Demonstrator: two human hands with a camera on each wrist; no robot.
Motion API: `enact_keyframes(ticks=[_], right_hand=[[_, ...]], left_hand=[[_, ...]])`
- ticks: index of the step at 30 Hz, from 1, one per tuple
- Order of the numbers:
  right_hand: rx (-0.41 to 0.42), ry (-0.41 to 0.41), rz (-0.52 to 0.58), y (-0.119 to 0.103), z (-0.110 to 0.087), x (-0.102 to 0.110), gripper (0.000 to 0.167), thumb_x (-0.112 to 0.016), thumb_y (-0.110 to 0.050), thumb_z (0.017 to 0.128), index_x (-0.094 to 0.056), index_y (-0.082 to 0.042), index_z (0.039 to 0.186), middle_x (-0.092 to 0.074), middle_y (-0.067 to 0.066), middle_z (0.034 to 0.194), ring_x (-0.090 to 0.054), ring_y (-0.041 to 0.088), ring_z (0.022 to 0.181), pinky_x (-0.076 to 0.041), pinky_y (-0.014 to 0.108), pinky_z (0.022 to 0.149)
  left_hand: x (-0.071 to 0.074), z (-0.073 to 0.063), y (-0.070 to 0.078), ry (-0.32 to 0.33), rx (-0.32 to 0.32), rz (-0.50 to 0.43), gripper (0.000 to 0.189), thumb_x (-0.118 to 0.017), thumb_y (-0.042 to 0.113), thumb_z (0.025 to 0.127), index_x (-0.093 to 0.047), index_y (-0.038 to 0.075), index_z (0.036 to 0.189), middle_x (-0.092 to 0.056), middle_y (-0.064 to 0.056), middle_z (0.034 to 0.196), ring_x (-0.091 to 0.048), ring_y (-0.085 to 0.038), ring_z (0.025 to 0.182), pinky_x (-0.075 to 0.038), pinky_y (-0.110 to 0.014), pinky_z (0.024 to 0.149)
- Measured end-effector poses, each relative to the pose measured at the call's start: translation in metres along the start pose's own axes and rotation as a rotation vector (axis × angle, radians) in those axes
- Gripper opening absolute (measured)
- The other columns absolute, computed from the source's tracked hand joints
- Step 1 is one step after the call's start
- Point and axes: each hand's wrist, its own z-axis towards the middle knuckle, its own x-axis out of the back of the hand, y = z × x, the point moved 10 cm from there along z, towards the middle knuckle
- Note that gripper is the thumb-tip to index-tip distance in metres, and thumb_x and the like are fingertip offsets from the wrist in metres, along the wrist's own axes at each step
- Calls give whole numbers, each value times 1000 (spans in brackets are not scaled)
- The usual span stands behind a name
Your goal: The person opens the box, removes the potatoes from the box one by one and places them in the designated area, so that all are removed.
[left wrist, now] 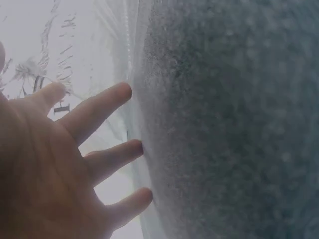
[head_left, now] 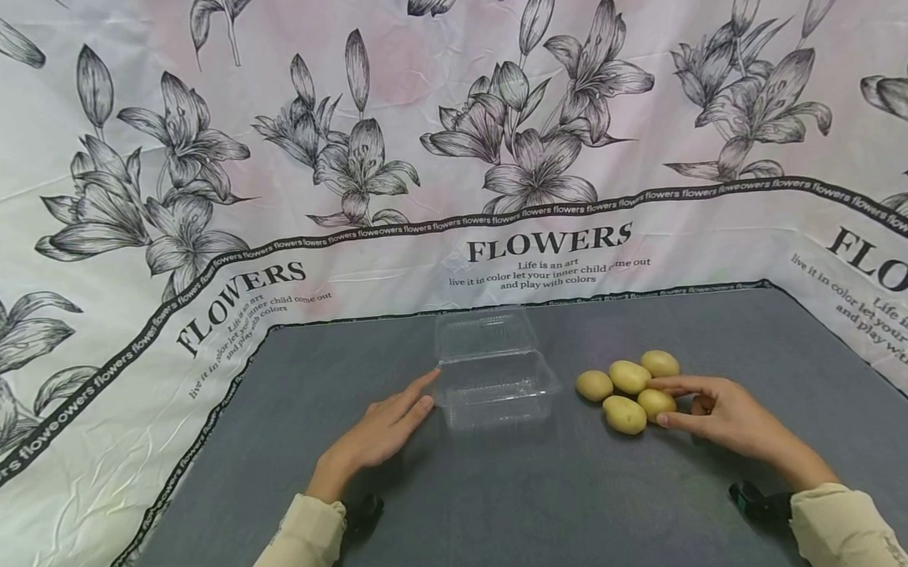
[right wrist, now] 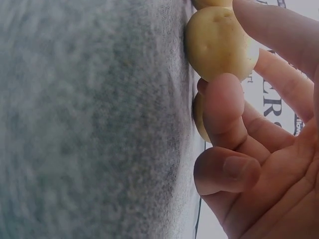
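Note:
Several yellow potatoes lie in a cluster on the grey table, right of the middle. My right hand holds the nearest right one between thumb and fingers, and this potato still sits low against the cloth in the right wrist view. Its ring and little fingers are curled in. Beside it lie the front potato, the middle one, the left one and the back one. A clear plastic clamshell box stands with its lid raised. My left hand, fingers extended, touches its left side; those spread fingers show in the left wrist view.
The clamshell's lid leans back toward the rear edge of the table. Behind and at both sides hangs a white curtain printed with flowers and lettering. Dark wrist straps sit at the cuffs.

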Motion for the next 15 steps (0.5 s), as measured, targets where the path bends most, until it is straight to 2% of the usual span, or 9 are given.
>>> enact_keyframes(ticks=[6, 12, 15], right_hand=[[20, 4, -4, -1, -1, 2, 43, -78, -20, 91, -68, -9, 132, -71, 20, 118, -50, 6, 50, -40, 26, 45], [11, 42, -42, -1, -2, 10, 41, -79, -20, 90, -69, -5, 128, -73, 21, 114, -49, 3, 52, -40, 26, 46], [-9, 70, -83, -4, -2, 20, 42, -78, -24, 92, -69, -6, 129, -74, 20, 113, -47, 5, 50, -39, 26, 45]], left_hand=[[5, 3, -6, 23, 25, -22, 56, -25, 58, 109, -18, 42, 163, -58, 9, 148, -33, -25, 154, -16, -68, 121], [12, 3, -10, 18, 65, -21, 61, -26, 62, 107, -16, 40, 163, -51, 5, 155, -30, -30, 155, -10, -72, 120], [27, 2, -11, 65, 83, 23, 62, -27, 64, 107, -20, 39, 163, -47, 1, 158, -29, -35, 155, -11, -73, 119]])
